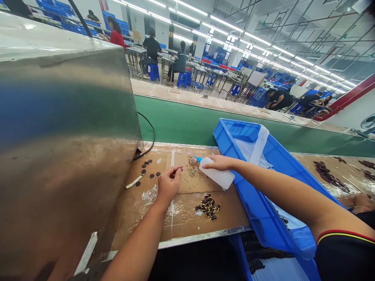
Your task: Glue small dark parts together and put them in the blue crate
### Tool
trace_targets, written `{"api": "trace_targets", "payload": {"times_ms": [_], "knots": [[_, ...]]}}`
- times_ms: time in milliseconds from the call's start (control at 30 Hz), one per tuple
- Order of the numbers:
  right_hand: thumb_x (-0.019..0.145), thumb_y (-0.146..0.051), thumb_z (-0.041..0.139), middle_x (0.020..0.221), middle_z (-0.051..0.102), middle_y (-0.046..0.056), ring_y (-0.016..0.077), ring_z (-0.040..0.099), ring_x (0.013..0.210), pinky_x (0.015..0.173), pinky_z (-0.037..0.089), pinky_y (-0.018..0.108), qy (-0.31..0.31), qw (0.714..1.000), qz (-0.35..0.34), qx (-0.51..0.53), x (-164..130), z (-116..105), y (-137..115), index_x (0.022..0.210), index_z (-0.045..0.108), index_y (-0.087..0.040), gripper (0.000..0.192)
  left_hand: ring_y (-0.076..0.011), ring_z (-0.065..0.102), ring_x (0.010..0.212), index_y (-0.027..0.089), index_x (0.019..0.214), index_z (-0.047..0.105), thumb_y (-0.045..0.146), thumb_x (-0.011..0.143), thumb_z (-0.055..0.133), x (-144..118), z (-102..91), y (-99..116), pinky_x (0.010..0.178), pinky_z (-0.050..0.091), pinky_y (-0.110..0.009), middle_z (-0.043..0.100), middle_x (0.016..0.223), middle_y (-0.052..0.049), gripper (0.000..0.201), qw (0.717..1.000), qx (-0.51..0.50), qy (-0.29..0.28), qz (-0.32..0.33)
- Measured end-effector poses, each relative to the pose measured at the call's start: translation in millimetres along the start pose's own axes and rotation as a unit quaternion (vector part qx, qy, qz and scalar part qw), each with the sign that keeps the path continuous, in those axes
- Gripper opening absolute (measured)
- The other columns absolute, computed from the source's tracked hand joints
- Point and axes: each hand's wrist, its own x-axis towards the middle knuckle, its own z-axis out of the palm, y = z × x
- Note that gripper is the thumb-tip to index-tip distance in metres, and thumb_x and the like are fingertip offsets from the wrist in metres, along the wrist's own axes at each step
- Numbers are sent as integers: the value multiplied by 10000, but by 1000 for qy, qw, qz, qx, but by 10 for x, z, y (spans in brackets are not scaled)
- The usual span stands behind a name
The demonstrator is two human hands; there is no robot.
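Two hands were at work over the cardboard-covered bench [140,210]. Near its front edge lay a small heap of dark-and-yellow parts [208,206], seemingly finished or waiting; which, could not be told. Farther in, the left hand [169,183] had its fingertips pinched together on something too small to see. The right hand [218,162] was clamped on a white squeeze bottle [216,175], nozzle at a glue patch [193,167]. Toward the bench's left side, loose dark discs [146,168] apparently remained untreated.

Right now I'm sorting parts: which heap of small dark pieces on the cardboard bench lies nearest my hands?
The small black-and-gold heap at the near bench edge, below the white squeeze bottle. The other dark heaps lie beyond the blue plastic crate.
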Motion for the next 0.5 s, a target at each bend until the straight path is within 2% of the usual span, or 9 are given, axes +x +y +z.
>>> {"api": "trace_targets", "payload": {"times_ms": [333, 500], "knots": [[811, -734, 562, 1212, 695, 104, 299, 668, 1075, 785, 518, 328, -14, 1000, -1, -13, -43, -23, -38, 1148, 646, -212, 627, -191, 671, 831, 177, 1023, 755, 415, 880, 612, -5, -2, 15, 724, 496, -269, 739, 962, -75, 313, 1000, -6, -6, -8], [819, -729, 555, 1192, 702, 100, 296, 674, 1063, 776, 518, 325, -18, 1000, -1, -22, -54, -43, -59, 1154, 648, -215, 620, -177, 658, 789, 185, 1022, 755, 421, 876, 614, -7, -10, 22, 696, 489, -262, 739, 963, -69, 312, 1000, -8, -4, -10]]}}
